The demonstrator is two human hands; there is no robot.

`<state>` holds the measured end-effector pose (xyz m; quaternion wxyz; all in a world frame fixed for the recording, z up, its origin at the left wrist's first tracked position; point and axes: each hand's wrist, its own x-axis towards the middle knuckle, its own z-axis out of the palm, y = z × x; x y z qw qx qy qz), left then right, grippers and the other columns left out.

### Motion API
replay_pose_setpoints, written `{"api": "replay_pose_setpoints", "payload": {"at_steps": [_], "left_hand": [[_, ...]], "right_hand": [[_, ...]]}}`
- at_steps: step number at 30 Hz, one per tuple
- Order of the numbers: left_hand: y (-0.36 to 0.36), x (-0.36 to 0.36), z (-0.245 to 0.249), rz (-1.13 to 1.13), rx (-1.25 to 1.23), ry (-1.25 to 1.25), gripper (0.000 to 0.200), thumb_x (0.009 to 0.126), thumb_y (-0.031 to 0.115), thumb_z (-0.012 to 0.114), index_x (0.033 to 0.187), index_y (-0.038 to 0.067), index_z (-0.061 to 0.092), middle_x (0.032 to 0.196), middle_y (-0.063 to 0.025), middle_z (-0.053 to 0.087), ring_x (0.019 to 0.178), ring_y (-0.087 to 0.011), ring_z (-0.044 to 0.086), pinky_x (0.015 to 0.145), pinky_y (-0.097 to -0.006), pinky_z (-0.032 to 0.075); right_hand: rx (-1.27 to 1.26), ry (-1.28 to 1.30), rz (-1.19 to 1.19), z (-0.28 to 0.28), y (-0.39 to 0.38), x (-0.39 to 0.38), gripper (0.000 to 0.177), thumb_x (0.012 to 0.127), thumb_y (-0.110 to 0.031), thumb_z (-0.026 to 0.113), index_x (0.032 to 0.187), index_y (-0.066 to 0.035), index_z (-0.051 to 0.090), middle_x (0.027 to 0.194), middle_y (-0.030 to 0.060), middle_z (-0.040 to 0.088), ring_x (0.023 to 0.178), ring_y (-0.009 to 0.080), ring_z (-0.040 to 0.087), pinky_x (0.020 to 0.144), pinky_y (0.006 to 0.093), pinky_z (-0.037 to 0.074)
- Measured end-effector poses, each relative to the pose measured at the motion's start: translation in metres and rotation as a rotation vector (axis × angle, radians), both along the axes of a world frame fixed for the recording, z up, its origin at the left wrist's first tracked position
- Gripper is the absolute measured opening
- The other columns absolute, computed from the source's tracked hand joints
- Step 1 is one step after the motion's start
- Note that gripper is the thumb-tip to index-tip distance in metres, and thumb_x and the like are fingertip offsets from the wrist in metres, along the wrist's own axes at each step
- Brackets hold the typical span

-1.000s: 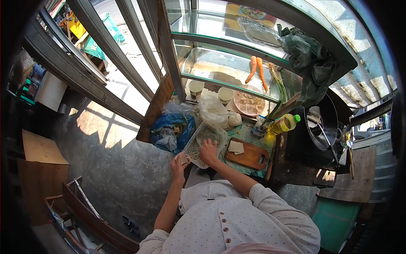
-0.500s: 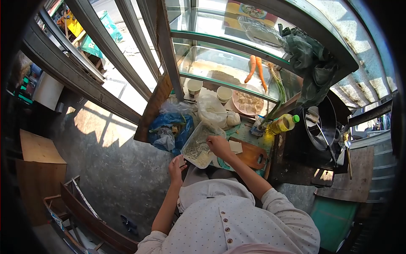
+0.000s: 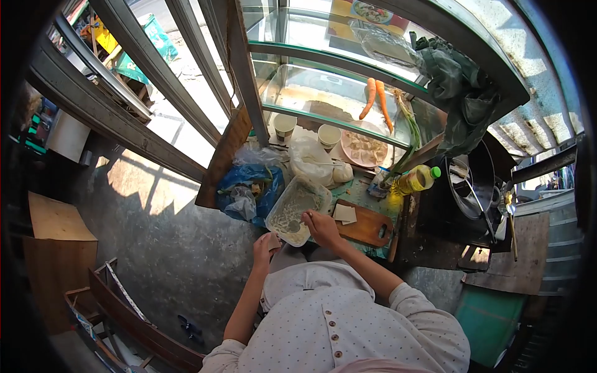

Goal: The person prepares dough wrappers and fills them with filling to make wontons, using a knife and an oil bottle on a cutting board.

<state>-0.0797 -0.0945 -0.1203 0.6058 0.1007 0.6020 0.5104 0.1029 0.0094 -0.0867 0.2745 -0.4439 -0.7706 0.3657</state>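
My left hand [image 3: 263,250] is closed on a thin pale dumpling wrapper [image 3: 272,240], beside the near left corner of a clear plastic tub [image 3: 317,192]. Whitish shredded filling [image 3: 287,219] lies in the tub. Over the tub's right edge, my right hand [image 3: 323,229] pinches a spoon [image 3: 306,215], mostly hidden by the fingers. Square wrappers [image 3: 346,214] rest on a wooden cutting board [image 3: 368,231] just right of that hand. Farther back, a pink plate [image 3: 348,163] bears several folded pale dumplings [image 3: 364,148].
A blue plastic bag [image 3: 273,198] stands left of the tub. Behind are a white bag [image 3: 308,158] and two paper cups. To the right are an oil bottle [image 3: 415,181] and a black wok [image 3: 467,198]. Carrots [image 3: 371,99] lie in the glass case.
My right hand has drawn toward me, lifting the spoon from the filling toward the tub's near right side. My left hand, with the wrapper, has shifted slightly right.
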Motion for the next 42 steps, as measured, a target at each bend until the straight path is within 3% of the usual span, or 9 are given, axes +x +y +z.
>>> {"api": "replay_pose_setpoints", "payload": {"at_steps": [11, 23, 29, 32, 35, 42], "left_hand": [[0.005, 0.005, -0.006, 0.018, 0.012, -0.024, 0.030, 0.090, 0.025, 0.046, 0.097, -0.001, 0.057, 0.078, -0.0084, 0.060, 0.072, -0.0181, 0.061, 0.067, -0.0298, 0.052], [0.008, 0.005, -0.003, 0.009, 0.007, -0.044, 0.030, 0.089, 0.026, 0.046, 0.096, -0.001, 0.057, 0.077, -0.0096, 0.060, 0.070, -0.0193, 0.062, 0.069, -0.0320, 0.053], [0.010, 0.004, -0.004, -0.008, -0.013, -0.050, 0.029, 0.089, 0.026, 0.047, 0.095, -0.001, 0.057, 0.076, -0.0103, 0.061, 0.070, -0.0200, 0.062, 0.068, -0.0323, 0.053], [0.011, 0.004, -0.002, -0.001, -0.011, -0.055, 0.029, 0.088, 0.026, 0.047, 0.095, -0.001, 0.057, 0.077, -0.0109, 0.061, 0.070, -0.0206, 0.062, 0.069, -0.0326, 0.053], [0.011, 0.003, -0.002, -0.004, 0.002, -0.051, 0.030, 0.088, 0.026, 0.048, 0.095, -0.002, 0.057, 0.077, -0.0112, 0.060, 0.070, -0.0211, 0.062, 0.069, -0.0330, 0.054], [0.009, -0.002, 0.003, -0.060, 0.017, -0.067, 0.031, 0.088, 0.026, 0.048, 0.097, -0.003, 0.055, 0.079, -0.0113, 0.060, 0.074, -0.0210, 0.062, 0.068, -0.0332, 0.054]], "right_hand": [[0.012, -0.239, 0.071, -0.003, -0.010, -0.019, 0.025, 0.092, -0.026, 0.039, 0.086, -0.006, 0.052, 0.074, 0.0147, 0.060, 0.065, 0.0341, 0.058, 0.056, 0.0433, 0.044], [-0.187, -0.046, -0.078, -0.030, -0.012, -0.012, 0.029, 0.094, -0.024, 0.035, 0.087, 0.000, 0.051, 0.071, 0.0153, 0.059, 0.068, 0.0310, 0.060, 0.063, 0.0389, 0.045], [-0.288, 0.071, -0.217, -0.042, -0.018, -0.018, 0.032, 0.094, -0.022, 0.035, 0.086, 0.004, 0.051, 0.070, 0.0157, 0.059, 0.064, 0.0280, 0.060, 0.060, 0.0362, 0.045], [-0.300, 0.141, -0.276, -0.043, -0.018, -0.022, 0.032, 0.094, -0.023, 0.036, 0.086, 0.004, 0.051, 0.070, 0.0138, 0.060, 0.054, 0.0230, 0.059, 0.053, 0.0332, 0.045], [-0.543, 0.174, -0.312, -0.041, -0.013, -0.022, 0.031, 0.093, -0.023, 0.037, 0.088, 0.004, 0.051, 0.071, 0.0116, 0.061, 0.046, 0.0168, 0.055, 0.044, 0.0292, 0.043], [-0.900, 0.485, -0.471, -0.055, -0.002, -0.019, 0.028, 0.092, -0.024, 0.036, 0.095, 0.000, 0.050, 0.079, 0.0132, 0.062, 0.040, 0.0144, 0.052, 0.036, 0.0250, 0.039]]}}
